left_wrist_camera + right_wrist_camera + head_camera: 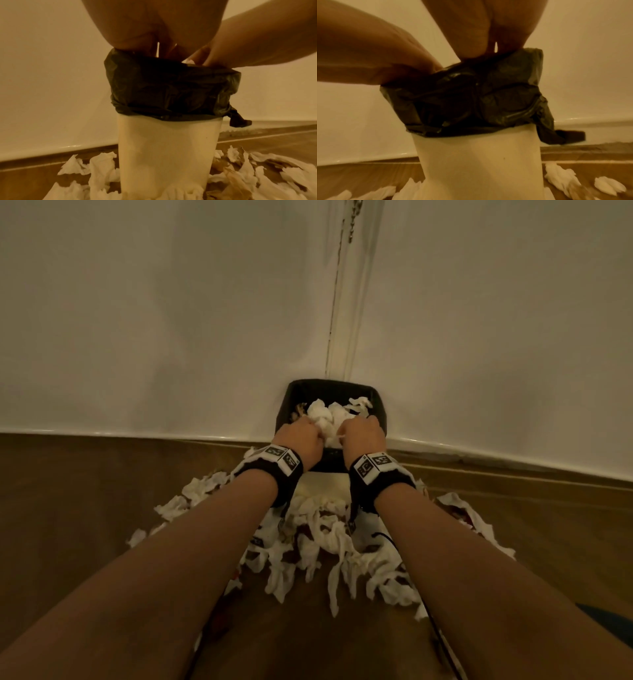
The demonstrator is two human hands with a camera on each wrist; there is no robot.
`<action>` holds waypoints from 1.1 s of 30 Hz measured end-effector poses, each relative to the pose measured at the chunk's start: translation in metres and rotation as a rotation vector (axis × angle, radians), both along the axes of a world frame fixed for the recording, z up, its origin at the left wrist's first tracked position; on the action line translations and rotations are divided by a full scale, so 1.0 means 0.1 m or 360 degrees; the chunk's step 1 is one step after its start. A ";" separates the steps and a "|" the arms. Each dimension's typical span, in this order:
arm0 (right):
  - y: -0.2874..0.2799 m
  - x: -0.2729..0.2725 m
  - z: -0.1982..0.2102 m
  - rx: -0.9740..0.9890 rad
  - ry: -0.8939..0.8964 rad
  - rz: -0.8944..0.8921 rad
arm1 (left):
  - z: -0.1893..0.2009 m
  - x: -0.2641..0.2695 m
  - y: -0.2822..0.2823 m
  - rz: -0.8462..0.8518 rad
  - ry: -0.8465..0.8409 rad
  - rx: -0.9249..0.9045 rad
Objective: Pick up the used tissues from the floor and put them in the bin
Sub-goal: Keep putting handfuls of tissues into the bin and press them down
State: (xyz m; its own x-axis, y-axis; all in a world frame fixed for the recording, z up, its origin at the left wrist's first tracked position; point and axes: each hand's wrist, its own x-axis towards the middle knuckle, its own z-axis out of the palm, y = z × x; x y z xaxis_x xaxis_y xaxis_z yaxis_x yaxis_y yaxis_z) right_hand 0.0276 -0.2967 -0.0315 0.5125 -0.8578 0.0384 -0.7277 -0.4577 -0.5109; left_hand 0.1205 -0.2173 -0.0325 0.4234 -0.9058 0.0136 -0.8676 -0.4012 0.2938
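The walls [171,320] meet in a corner ahead of you, and the wooden floor [85,491] runs up to the skirting. That corner is why the bin [168,148] stands where it does: backed against both walls, it should not slide when you press down into it.

The bin is pale, with a black bag [171,88] folded over its rim so the liner stays put under load. It is already filled to about the rim with white tissues [329,414].

The larger heap of tissues on the floor [325,546] lies between you and the bin, spread to both sides of its base, so most of the job looks undone.

Your left hand [303,438] and right hand [364,433] sit side by side over the near edge of the bin's mouth, each with fingers curled down into a wad of tissue. From the head view both hands look clamped on paper, likely packing it down or about to let go; the wrist views show only fingers disappearing behind the bag's edge. Watch the liner: a finger snagging it could drag the fold off the rim.
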 end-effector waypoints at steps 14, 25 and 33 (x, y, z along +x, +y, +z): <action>0.03 0.09 0.03 -0.0180 0.0699 0.0464 | 0.01 -0.01 0.02 0.0027 -0.0203 0.0049; 0.27 -0.02 0.23 -0.0692 0.0056 0.0072 | 0.09 0.18 0.48 0.0357 0.0027 -0.0741; 0.87 0.14 0.15 -0.0698 -0.0254 0.0559 | -0.17 0.40 1.14 0.0563 0.0137 -0.0585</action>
